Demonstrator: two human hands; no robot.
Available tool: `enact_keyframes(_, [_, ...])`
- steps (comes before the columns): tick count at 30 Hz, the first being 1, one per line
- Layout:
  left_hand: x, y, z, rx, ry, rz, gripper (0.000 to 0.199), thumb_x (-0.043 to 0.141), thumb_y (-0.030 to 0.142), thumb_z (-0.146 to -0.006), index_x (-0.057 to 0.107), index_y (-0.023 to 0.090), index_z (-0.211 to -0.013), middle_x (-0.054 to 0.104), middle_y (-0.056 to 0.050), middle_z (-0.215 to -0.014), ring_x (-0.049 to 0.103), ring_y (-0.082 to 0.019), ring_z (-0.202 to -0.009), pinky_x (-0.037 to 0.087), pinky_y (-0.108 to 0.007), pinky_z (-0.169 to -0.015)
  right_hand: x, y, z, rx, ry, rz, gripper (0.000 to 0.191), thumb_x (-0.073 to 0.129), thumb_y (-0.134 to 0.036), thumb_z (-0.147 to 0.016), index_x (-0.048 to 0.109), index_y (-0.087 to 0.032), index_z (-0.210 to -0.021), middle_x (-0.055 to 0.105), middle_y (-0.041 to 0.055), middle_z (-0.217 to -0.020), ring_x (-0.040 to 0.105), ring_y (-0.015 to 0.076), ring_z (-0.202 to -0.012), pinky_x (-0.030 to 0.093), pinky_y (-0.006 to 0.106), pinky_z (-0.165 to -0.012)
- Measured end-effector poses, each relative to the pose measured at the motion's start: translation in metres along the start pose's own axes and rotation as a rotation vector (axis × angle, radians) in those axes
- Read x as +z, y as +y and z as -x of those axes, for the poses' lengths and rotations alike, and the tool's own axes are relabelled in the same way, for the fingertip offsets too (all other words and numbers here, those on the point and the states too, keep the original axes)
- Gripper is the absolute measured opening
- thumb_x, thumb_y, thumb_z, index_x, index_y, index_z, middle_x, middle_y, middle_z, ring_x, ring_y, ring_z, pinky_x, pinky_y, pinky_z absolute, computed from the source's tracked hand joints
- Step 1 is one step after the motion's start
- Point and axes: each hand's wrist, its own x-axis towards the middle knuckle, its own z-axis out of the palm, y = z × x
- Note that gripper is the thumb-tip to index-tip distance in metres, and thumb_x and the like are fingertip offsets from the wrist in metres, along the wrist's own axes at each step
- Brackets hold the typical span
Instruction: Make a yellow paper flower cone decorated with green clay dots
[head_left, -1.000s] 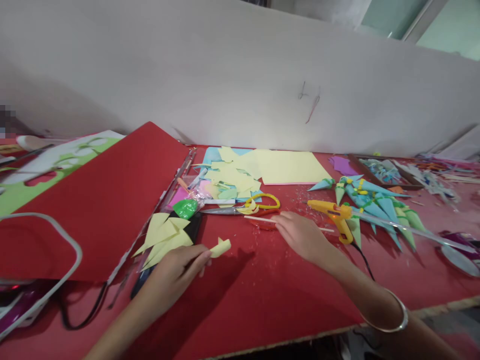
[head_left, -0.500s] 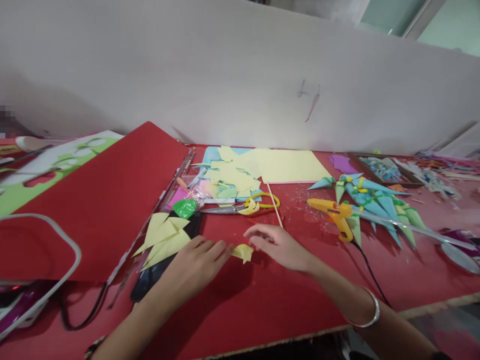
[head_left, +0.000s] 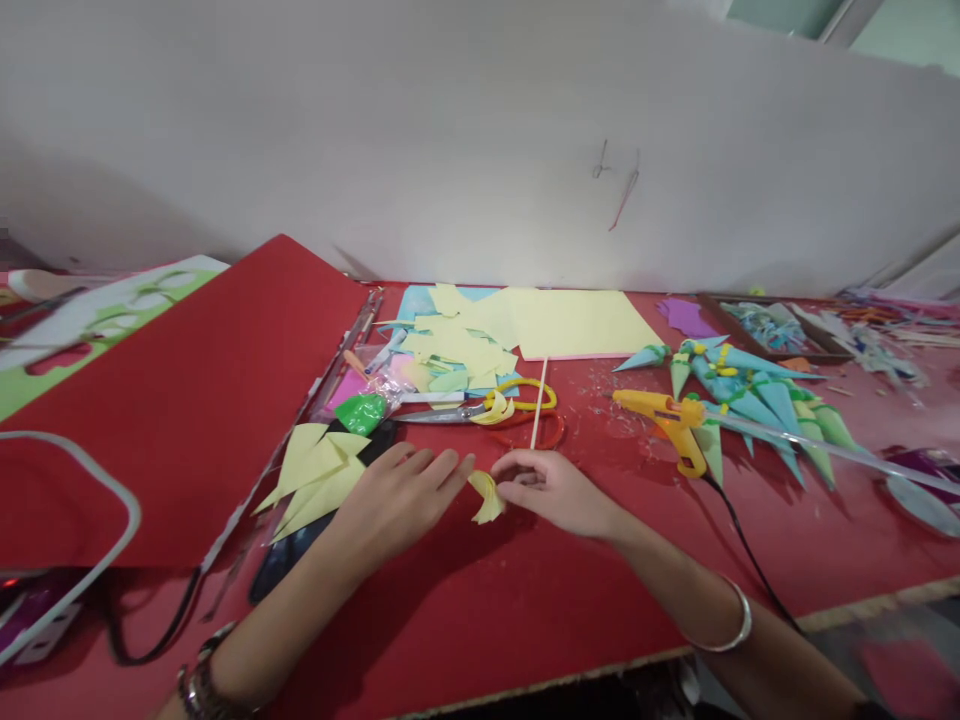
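- Red tabletop point(head_left: 570, 610) runs up to a pale wall point(head_left: 450, 150), on which two thin strings hang
- Left hand point(head_left: 397, 500) has its fingers bent and close together, tips beside the left end of one yellow paper curl point(head_left: 488, 502); I cannot tell if they pinch it
- Right hand point(head_left: 562, 495) curves in from the other side, fingertips at the curl's right edge; its grip, too, I cannot tell
- That curl lies low between both hands, probably so that either can steady or shape it
- One pale stick point(head_left: 540, 400) lies across the handles of one pair of scissors point(head_left: 435, 414), with a second yellow curl point(head_left: 498, 408) on them, likely parked within reach
- One orange glue gun point(head_left: 652, 403) with one long clear glue stick point(head_left: 825, 452) lies to the right, nozzle pointing inward, perhaps for quick pickup
- Behind it are many blue and green paper cones point(head_left: 772, 405), too overlapped to count
- Several yellow cut pieces point(head_left: 315, 480) overlap on one dark flat object point(head_left: 281, 560), maybe kept handy for the left hand
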Motion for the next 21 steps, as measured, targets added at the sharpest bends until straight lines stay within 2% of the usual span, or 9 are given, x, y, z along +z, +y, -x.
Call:
enact_keyframes(6, [0.005, -0.001, -0.004, 0.026, 0.022, -0.074, 0.033, 0.035, 0.001, -0.081, 0.058, 0.015, -0.100, 0.061, -0.002, -0.072, 0.054, -0.014, -0.055, 0.033, -0.030, -0.056, 0.002, 0.005, -0.002, 0.033, -0.009, -0.085, 0.026, 0.058, -0.028, -0.075, 0.053, -0.016, -0.097, 0.060, 0.0040, -0.090, 0.060, 0.0121, -0.073, 0.049, 0.028, -0.070])
enact_keyframes(10, [0.008, -0.001, -0.004, 0.049, 0.032, -0.072, 0.030, 0.038, 0.002, -0.081, 0.058, 0.014, -0.099, 0.062, -0.002, -0.070, 0.054, -0.015, -0.054, 0.034, -0.030, -0.056, 0.004, 0.007, -0.002, 0.036, 0.008, -0.006, 0.022, 0.057, -0.022, -0.074, 0.054, -0.016, -0.095, 0.061, 0.0037, -0.090, 0.059, 0.0138, -0.081, 0.048, 0.029, -0.074])
enact_keyframes(14, [0.012, -0.002, -0.001, 0.036, 0.060, -0.050, 0.031, 0.036, 0.003, -0.083, 0.057, 0.015, -0.101, 0.064, -0.003, -0.075, 0.056, -0.014, -0.057, 0.035, -0.029, -0.056, 0.004, 0.009, -0.002, 0.015, 0.021, -0.026, 0.021, 0.055, -0.019, -0.074, 0.053, -0.016, -0.096, 0.061, 0.0040, -0.091, 0.059, 0.0137, -0.081, 0.048, 0.028, -0.073])
enact_keyframes(17, [0.014, 0.002, 0.000, -0.018, 0.138, 0.058, 0.024, 0.037, 0.012, -0.087, 0.056, 0.018, -0.102, 0.065, -0.002, -0.082, 0.058, -0.013, -0.063, 0.037, -0.027, -0.058, 0.004, 0.011, -0.002, -0.006, 0.020, -0.083, 0.021, 0.054, -0.019, -0.075, 0.052, -0.017, -0.096, 0.060, 0.0046, -0.093, 0.059, 0.0141, -0.083, 0.047, 0.030, -0.075])
enact_keyframes(21, [0.017, 0.011, -0.001, -0.171, 0.248, 0.298, 0.021, 0.041, 0.031, -0.088, 0.058, 0.019, -0.088, 0.065, -0.001, -0.077, 0.059, -0.012, -0.061, 0.040, -0.024, -0.058, 0.003, 0.010, -0.002, -0.028, -0.009, -0.208, 0.020, 0.055, -0.020, -0.076, 0.050, -0.018, -0.096, 0.060, 0.0040, -0.093, 0.059, 0.0141, -0.086, 0.045, 0.031, -0.080])
